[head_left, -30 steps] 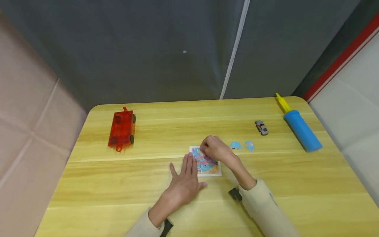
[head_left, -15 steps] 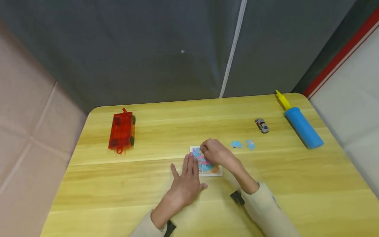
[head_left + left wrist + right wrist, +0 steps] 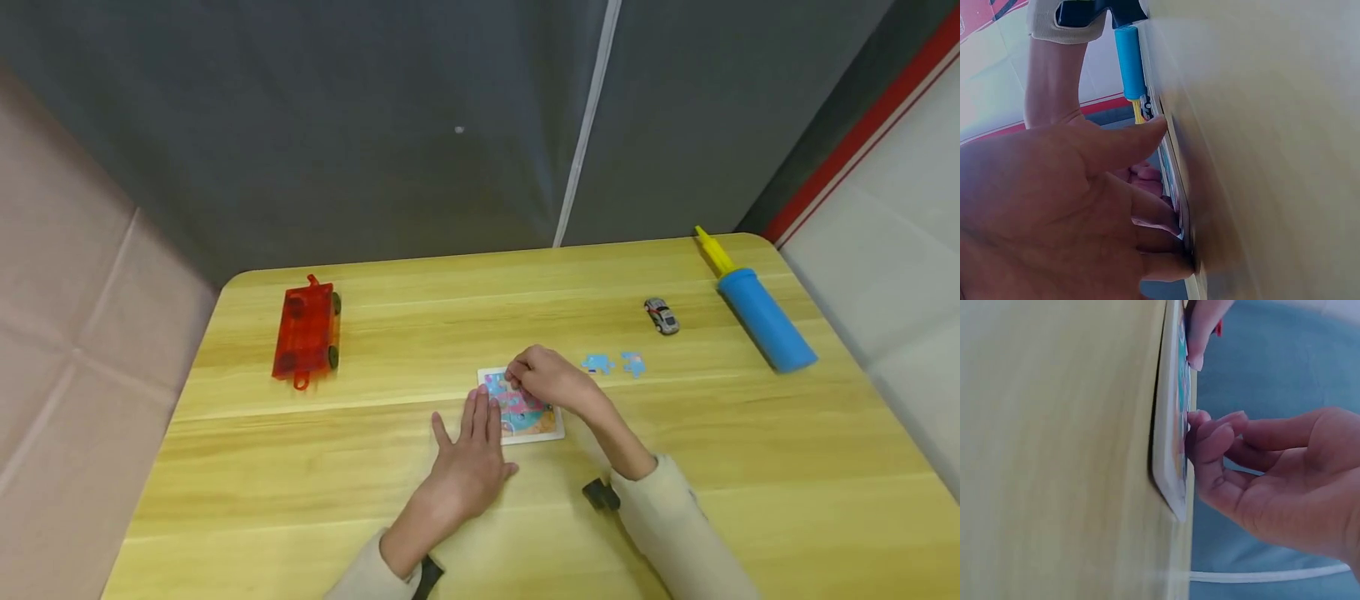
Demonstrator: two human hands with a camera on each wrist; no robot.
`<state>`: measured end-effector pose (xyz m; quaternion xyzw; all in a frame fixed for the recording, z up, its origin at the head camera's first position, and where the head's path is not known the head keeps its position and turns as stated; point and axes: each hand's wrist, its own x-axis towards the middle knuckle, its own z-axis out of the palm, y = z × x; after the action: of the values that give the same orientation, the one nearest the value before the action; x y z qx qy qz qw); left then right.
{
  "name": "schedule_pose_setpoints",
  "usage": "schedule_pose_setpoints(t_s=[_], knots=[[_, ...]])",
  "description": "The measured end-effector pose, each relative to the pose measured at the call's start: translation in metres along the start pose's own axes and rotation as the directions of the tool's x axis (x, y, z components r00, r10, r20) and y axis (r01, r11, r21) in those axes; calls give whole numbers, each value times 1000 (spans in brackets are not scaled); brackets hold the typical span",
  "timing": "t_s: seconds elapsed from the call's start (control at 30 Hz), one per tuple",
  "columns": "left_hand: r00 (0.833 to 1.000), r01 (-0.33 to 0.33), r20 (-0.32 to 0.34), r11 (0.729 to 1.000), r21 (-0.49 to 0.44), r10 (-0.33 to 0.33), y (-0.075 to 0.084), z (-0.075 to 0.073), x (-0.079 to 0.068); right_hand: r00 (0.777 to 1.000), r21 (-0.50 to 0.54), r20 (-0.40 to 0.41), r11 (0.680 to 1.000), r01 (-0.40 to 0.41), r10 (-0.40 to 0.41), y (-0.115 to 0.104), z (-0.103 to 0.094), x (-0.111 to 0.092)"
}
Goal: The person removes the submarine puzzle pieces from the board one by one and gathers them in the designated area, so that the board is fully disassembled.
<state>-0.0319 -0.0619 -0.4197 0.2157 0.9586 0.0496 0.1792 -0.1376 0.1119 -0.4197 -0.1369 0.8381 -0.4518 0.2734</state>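
The left hand (image 3: 471, 467) lies flat with straight fingers on the puzzle board (image 3: 550, 431), while the right hand (image 3: 551, 379) seems to pinch a piece, which may slip and pop out crooked.

Even soft light, faint shadows, head view sharp, wrist views blurred close up, bright background

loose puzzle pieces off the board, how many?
2. Two blue loose jigsaw pieces lie side by side on the yellow wooden table, right of the puzzle board: one nearer it, one farther. The right hand may hide another.
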Motion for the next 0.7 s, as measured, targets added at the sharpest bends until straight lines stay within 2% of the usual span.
schedule_pose_setpoints(t_s=[0.07,0.13,0.33,0.4,0.47,0.57,0.7], knots=[[1000,-2,6,1000,-2,2,0,-1,0,1000,78,15,997,-2,1,3,-2,0],[1000,-3,10,1000,-10,3,-1,-1,0,999,109,34,994,5,-9,4,-3,1],[1000,-5,8,1000,-21,5,-1,0,0,1000,38,7,999,2,-3,3,-4,-2],[1000,-6,8,1000,-15,6,-1,0,0,1000,77,13,997,-2,1,4,-4,-3],[1000,-7,7,1000,-3,7,-1,0,-1,999,160,45,987,7,-14,7,-5,-4],[1000,-14,7,1000,-4,14,-2,-1,-1,992,329,122,944,-6,-37,14,-7,-4],[1000,-21,10,999,-24,21,-3,-2,-2,978,509,203,857,-73,-37,24,-11,-4]])
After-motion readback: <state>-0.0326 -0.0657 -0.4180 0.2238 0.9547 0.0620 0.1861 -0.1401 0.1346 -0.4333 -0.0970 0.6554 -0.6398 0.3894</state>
